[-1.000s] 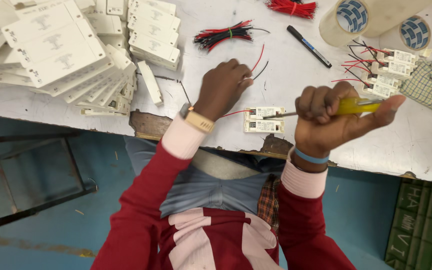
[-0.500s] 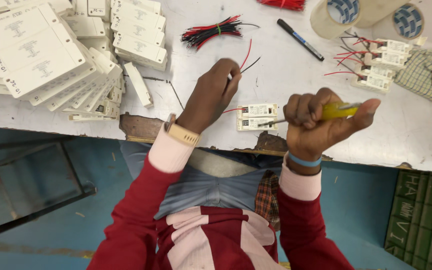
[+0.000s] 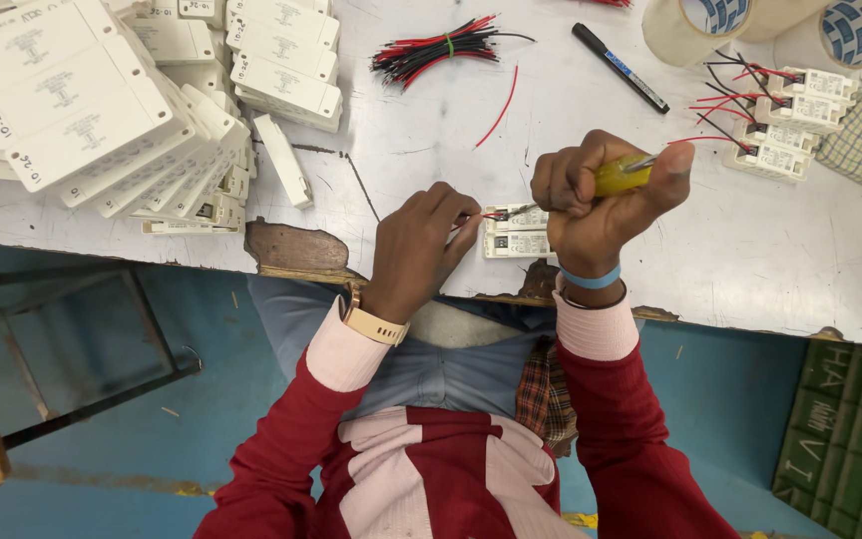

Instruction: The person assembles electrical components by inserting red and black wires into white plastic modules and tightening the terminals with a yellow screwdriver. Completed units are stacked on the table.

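Note:
A small white driver box (image 3: 517, 232) lies at the near edge of the white table (image 3: 770, 250). My left hand (image 3: 419, 248) pinches a short red wire (image 3: 487, 215) against the box's left end. My right hand (image 3: 601, 195) is closed around a yellow-handled screwdriver (image 3: 619, 175), whose metal tip points down-left at the same end of the box. Both hands sit close together over the box.
Stacks of white boxes (image 3: 102, 120) fill the left of the table. A bundle of red and black wires (image 3: 436, 48), a loose red wire (image 3: 501, 108) and a black marker (image 3: 619, 66) lie further back. Wired boxes (image 3: 780, 120) and tape rolls (image 3: 695, 22) sit at right.
My left hand came back from the far wires to the box with a red wire. My right hand lowered the screwdriver so its tip meets the box.

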